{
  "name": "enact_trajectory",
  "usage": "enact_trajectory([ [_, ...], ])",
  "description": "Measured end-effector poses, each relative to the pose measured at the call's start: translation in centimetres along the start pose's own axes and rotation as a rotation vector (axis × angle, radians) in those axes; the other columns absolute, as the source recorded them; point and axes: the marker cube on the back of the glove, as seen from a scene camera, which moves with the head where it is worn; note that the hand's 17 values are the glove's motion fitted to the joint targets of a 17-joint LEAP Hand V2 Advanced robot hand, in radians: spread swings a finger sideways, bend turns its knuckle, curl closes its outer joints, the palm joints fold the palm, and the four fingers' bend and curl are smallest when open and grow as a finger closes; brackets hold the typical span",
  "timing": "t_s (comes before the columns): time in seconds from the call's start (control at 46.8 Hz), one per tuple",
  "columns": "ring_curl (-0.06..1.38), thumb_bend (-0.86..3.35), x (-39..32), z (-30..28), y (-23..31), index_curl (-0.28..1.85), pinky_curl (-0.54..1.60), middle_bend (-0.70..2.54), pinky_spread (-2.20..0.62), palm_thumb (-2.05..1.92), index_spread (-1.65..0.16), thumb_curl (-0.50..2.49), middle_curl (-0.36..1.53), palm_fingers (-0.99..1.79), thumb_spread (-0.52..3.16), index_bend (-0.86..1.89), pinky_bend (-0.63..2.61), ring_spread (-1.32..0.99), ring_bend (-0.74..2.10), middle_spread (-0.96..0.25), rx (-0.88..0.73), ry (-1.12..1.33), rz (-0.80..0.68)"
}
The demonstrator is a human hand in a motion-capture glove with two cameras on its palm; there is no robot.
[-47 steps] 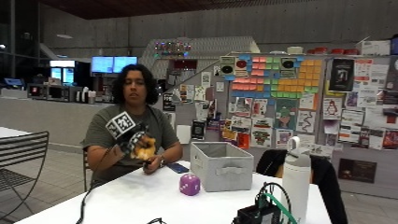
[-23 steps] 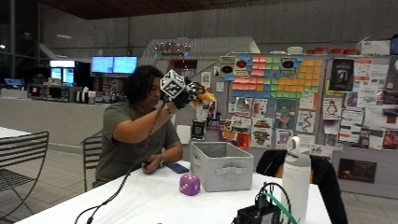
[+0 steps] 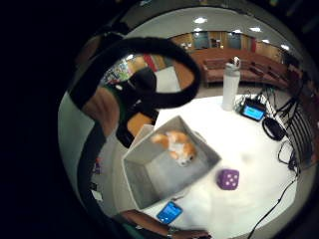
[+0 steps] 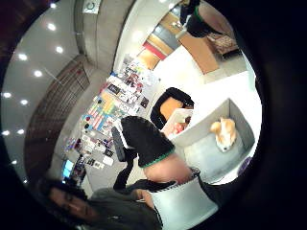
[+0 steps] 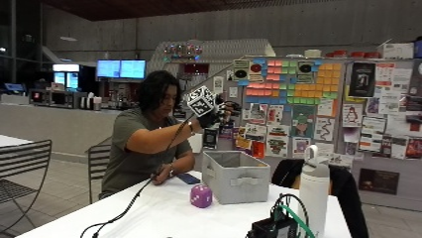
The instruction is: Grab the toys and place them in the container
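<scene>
Toys: one down in the bin, one to go.
Gloved right hand (image 5: 217, 113) hovers high above the grey container (image 5: 235, 176), fingers relaxed, grasping nothing; orange plush (image 3: 175, 144) lies inside, purple die (image 5: 201, 196) beside it — reaching down carelessly could knock it rolling away.

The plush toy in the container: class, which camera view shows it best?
The little finger side palm view: it looks straight down into the grey container onto the orange-and-white plush toy. The thumb side view shows it smaller near the edge; the outside view hides it behind the container wall.
</scene>
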Motion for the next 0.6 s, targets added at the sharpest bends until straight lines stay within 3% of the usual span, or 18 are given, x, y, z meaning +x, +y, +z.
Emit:
enact_trajectory([
  [0.235,0.32,-0.07,9.7,0.3,4.0,0.59,0.34,0.22,-0.03,-0.10,-0.42,0.32,0.41,0.36,1.20,0.27,0.94,-0.20,0.50,-0.14,-0.049,0.113,0.196],
  [0.428,0.33,-0.06,21.1,3.0,10.2,0.58,0.30,0.34,-0.04,-0.11,-0.40,0.26,0.45,0.51,1.32,0.25,0.85,-0.23,0.56,-0.14,-0.105,0.276,0.508],
  [0.599,0.35,-0.05,26.2,6.7,14.3,0.60,0.29,0.40,-0.04,-0.11,-0.37,0.19,0.48,0.52,1.47,0.28,0.76,-0.24,0.58,-0.14,-0.177,0.389,0.554],
])
